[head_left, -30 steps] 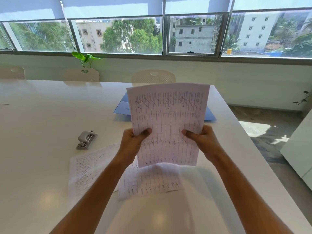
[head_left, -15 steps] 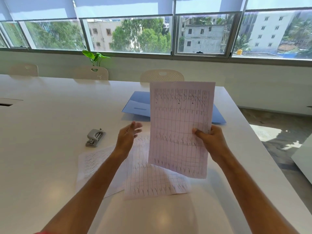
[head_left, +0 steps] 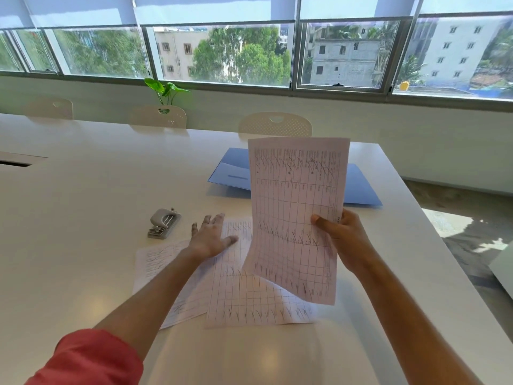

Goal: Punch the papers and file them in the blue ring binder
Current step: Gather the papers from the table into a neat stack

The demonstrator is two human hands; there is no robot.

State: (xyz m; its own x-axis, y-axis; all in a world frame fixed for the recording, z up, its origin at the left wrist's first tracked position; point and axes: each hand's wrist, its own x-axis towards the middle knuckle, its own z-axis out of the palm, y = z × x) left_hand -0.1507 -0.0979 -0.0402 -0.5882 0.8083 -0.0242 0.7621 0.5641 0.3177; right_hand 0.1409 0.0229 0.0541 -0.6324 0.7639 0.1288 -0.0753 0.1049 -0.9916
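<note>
My right hand (head_left: 344, 240) is shut on the right edge of a ruled sheet of paper (head_left: 294, 212) and holds it upright above the table. My left hand (head_left: 211, 237) is open with fingers spread, low over the table between a grey hole punch (head_left: 163, 223) and the loose papers. Two more ruled sheets (head_left: 249, 298) lie flat on the white table in front of me. The blue ring binder (head_left: 233, 170) lies open farther back, partly hidden behind the held sheet.
The long white table (head_left: 83, 207) has its right edge close to my right arm, with floor beyond. Three pale chairs (head_left: 274, 125) stand along the far side. A green plant (head_left: 165, 90) rises below the windows.
My left hand has let go of the held sheet and moved down and left toward the hole punch. The sheet now hangs from my right hand alone, shifted right.
</note>
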